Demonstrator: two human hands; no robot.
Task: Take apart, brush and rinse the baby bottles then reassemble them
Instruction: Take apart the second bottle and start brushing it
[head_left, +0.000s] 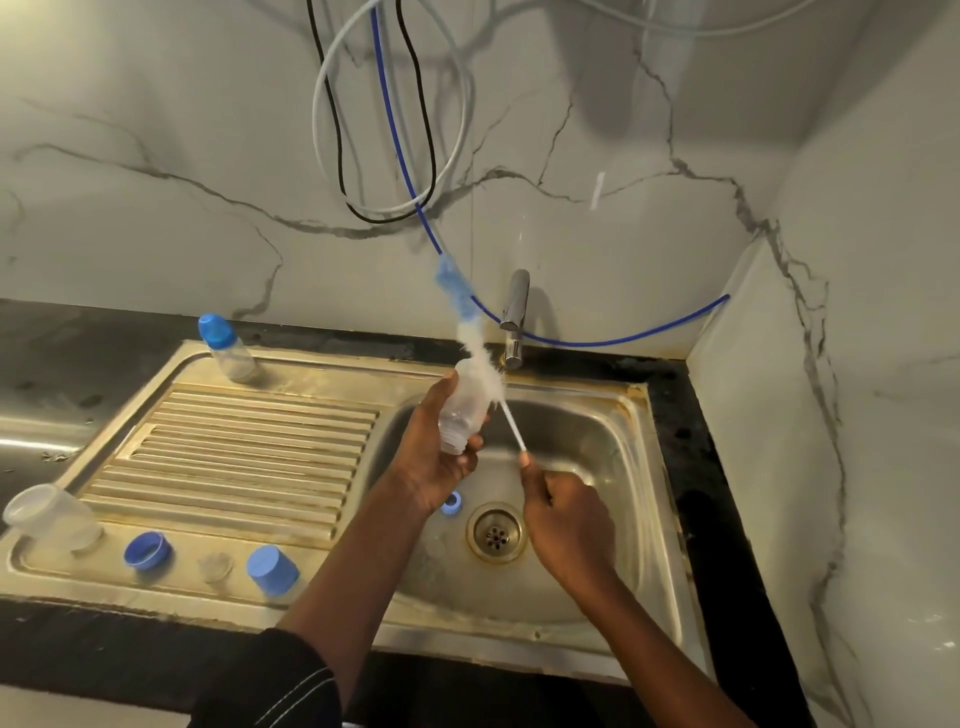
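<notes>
We see sink (647, 467). Left hand (431, 460) over basin's far-left corner, fingers curled round open bottle (464, 413), mouth tilted toward us. Right hand (566, 525) above drain, fingertips pinching brush (480, 358) handle end. Brush head blurred; inside or beside bottle, we cannot tell. Blue ring (452, 503) half hidden behind left wrist.

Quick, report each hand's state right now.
Left hand: grips the clear bottle.
Right hand: holds the bottle brush by its handle.
</notes>
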